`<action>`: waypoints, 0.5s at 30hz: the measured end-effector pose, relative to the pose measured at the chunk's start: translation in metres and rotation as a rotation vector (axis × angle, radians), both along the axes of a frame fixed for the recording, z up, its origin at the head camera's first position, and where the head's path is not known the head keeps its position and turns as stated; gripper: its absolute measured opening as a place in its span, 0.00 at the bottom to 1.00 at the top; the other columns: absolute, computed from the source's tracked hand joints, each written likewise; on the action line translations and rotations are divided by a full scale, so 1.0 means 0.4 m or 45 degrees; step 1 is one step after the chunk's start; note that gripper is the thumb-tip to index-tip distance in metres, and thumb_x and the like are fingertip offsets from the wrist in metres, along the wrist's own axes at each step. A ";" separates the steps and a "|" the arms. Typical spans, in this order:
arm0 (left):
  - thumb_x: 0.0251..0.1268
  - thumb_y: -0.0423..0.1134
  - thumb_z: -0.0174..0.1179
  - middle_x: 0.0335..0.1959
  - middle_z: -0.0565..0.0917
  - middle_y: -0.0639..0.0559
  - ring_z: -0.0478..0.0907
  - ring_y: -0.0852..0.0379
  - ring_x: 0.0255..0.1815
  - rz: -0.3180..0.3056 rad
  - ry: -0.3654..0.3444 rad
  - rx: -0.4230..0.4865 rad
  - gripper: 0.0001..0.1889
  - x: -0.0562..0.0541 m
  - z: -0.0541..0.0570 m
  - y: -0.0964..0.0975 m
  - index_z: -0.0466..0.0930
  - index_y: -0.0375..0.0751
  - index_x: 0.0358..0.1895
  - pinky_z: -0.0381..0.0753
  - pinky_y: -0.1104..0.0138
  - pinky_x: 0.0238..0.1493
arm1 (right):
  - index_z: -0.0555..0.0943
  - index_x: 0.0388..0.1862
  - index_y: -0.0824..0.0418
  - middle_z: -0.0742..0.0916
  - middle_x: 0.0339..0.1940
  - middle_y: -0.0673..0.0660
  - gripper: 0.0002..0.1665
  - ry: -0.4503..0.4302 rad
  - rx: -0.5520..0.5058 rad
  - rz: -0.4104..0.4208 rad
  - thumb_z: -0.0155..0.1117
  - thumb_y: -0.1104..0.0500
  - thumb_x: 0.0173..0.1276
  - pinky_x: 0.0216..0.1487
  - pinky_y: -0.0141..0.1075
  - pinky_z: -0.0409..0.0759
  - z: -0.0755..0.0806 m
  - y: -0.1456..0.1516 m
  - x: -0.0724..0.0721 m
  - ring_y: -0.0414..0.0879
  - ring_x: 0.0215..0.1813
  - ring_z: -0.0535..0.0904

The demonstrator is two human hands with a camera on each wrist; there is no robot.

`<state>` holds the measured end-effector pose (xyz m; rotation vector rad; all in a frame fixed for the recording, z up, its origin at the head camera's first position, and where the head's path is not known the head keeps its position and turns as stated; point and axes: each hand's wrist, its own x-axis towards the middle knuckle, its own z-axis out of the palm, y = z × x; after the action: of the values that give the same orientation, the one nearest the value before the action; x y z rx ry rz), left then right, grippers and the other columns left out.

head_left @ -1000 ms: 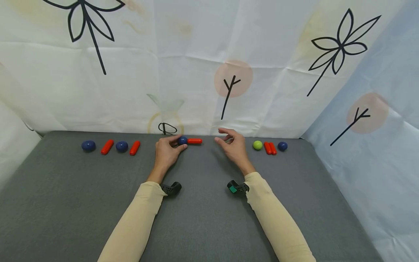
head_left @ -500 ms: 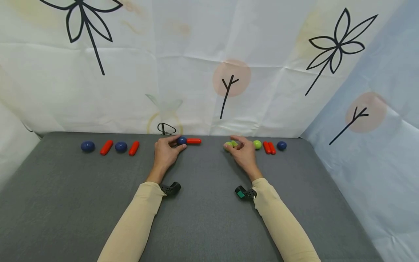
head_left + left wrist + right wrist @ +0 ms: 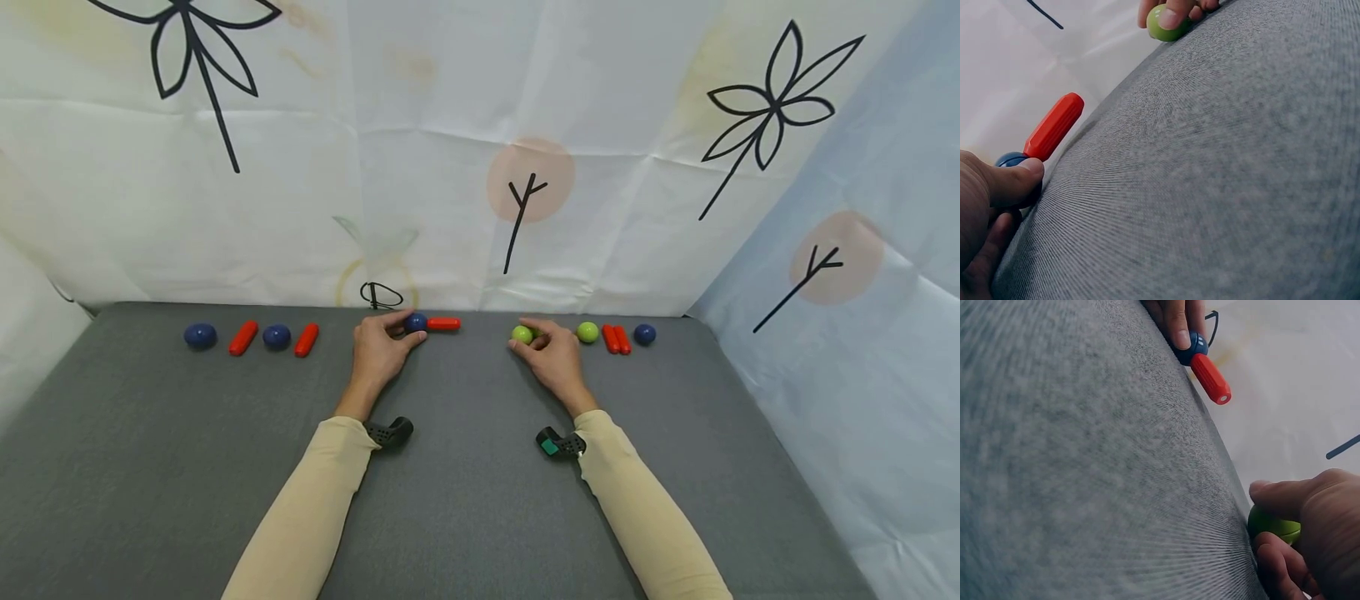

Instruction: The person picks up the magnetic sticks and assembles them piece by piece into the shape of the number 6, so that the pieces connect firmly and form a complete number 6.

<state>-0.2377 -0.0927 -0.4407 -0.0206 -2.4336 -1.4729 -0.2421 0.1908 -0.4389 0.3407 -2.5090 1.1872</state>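
One blue ball: the left hand is pinching it near the table's far edge, thumb and fingers covering much of its surface.
Red stick: it is meeting the ball end-on and pointing toward the right hand; the pictures are not showing how the two are joined, if at all.
Green ball: the right hand is clamping it between thumb and fingers, well apart from the red stick; in the right wrist view the hand is hiding much of it.
Green patch: it is peeping from under the right fingers; whether it is belonging to a second piece, I am not able to tell.
Right-hand row: another green ball, a pair of red sticks lying side by side, and a lone blue ball are sitting beyond that hand.
Left-hand row: an end blue ball, a slanting red stick, a further blue ball and a last red stick are lying spaced apart.
Grey table: its near side is running out of the frame.
Backdrop: the top-left leaf drawing is being cut off.
Sleeves: both are leaving at the bottom edge.
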 end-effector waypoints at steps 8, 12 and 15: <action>0.59 0.36 0.76 0.54 0.85 0.37 0.85 0.43 0.52 0.000 0.003 -0.001 0.24 -0.003 -0.003 -0.003 0.84 0.39 0.60 0.81 0.53 0.54 | 0.83 0.61 0.65 0.87 0.28 0.60 0.28 -0.097 0.075 0.054 0.78 0.63 0.62 0.34 0.36 0.76 0.001 -0.004 0.001 0.50 0.31 0.82; 0.59 0.36 0.76 0.53 0.85 0.37 0.85 0.43 0.51 -0.001 0.004 -0.003 0.25 -0.004 -0.004 -0.004 0.84 0.39 0.60 0.81 0.53 0.54 | 0.83 0.62 0.65 0.86 0.29 0.61 0.28 -0.102 0.083 0.078 0.77 0.64 0.63 0.34 0.35 0.76 0.001 -0.002 0.002 0.51 0.31 0.81; 0.58 0.36 0.76 0.52 0.86 0.37 0.86 0.43 0.51 -0.002 0.003 -0.005 0.25 -0.005 -0.005 -0.003 0.84 0.39 0.60 0.81 0.53 0.54 | 0.83 0.62 0.65 0.87 0.29 0.61 0.28 -0.086 0.074 0.079 0.77 0.64 0.62 0.34 0.35 0.76 -0.001 0.000 0.001 0.51 0.31 0.82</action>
<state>-0.2396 -0.0941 -0.4426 -0.0254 -2.4352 -1.4681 -0.2418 0.1908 -0.4395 0.4029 -2.6124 1.1695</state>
